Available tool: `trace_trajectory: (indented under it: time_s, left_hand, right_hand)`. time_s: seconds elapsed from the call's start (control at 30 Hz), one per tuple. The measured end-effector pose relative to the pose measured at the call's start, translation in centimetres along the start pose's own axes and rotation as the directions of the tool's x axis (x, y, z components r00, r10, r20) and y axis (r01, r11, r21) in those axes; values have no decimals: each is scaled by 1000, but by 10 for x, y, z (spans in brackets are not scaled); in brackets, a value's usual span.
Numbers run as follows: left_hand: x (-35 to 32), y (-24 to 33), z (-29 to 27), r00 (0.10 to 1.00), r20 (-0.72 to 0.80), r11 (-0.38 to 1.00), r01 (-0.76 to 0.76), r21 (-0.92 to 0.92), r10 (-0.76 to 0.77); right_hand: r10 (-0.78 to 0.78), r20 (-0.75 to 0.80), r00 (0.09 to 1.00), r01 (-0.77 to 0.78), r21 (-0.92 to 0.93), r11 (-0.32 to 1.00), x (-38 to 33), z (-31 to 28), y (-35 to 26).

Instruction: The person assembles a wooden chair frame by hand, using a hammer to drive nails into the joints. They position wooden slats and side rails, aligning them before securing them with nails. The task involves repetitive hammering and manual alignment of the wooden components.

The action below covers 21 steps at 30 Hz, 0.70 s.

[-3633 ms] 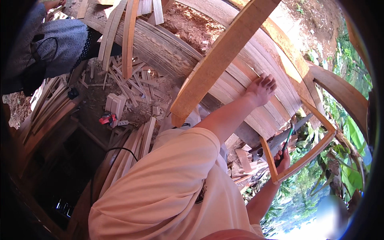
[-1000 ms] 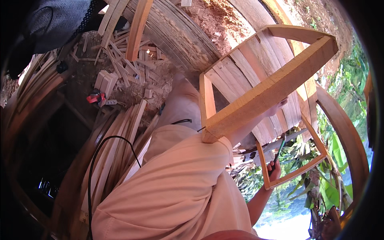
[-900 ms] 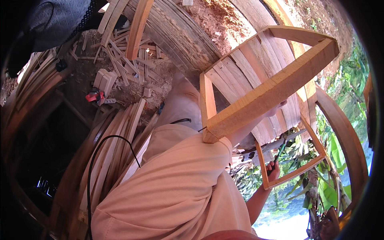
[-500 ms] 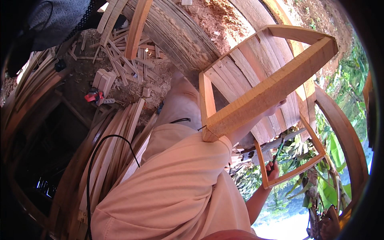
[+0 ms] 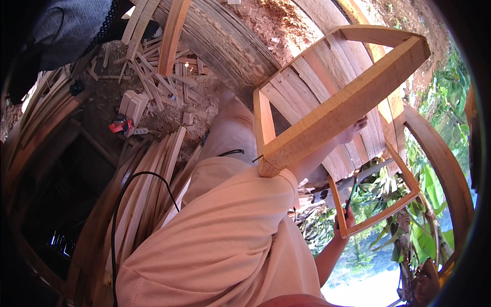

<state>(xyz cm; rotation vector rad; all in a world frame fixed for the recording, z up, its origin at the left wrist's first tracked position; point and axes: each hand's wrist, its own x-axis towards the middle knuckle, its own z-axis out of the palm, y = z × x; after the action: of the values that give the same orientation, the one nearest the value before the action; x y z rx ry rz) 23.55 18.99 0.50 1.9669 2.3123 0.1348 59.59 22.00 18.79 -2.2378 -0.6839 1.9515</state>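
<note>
Now, you have a big wooden frame [image 5: 342, 107] across the middle and right of the picture, tipped up against your arm. Hold it steady so it does not swing. Keep its near corner tight by your peach sleeve [image 5: 230, 225].

Your left hand [image 5: 354, 130], right of the middle, is pressed to the thick front bar; that bar hides your fingers, so I cannot tell if they are curled. Your right hand [image 5: 346, 221], lower right, is wrapped tight on a dark tool [image 5: 352, 188] beside the thin rail. Move the tool slowly. Watch the black cord [image 5: 128, 199] by the wood strips [image 5: 148, 174], lower left.
</note>
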Motion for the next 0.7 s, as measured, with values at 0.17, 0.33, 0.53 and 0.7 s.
trace_trajectory:
  time_s: [0.17, 0.33, 0.53, 0.7]
  left_hand:
    - [0, 0, 2, 1000, -30, 1000, 4, -12, -5]
    - [-3, -3, -7, 999, -26, 999, 33, 36, -32]
    - [-3, -8, -14, 1000, 2, 1000, 14, 8, -14]
    - [-2, -5, -9, 998, -52, 1000, 24, 1, -24]
  right_hand:
    - [-15, 17, 1000, 15, -29, 999, -10, 9, 1]
    - [-69, -59, 996, 70, 17, 997, -1, 13, -7]
    - [-67, 65, 996, 61, 89, 994, -4, 10, -10]
    - [-37, 32, 999, 35, 66, 997, -7, 22, -21]
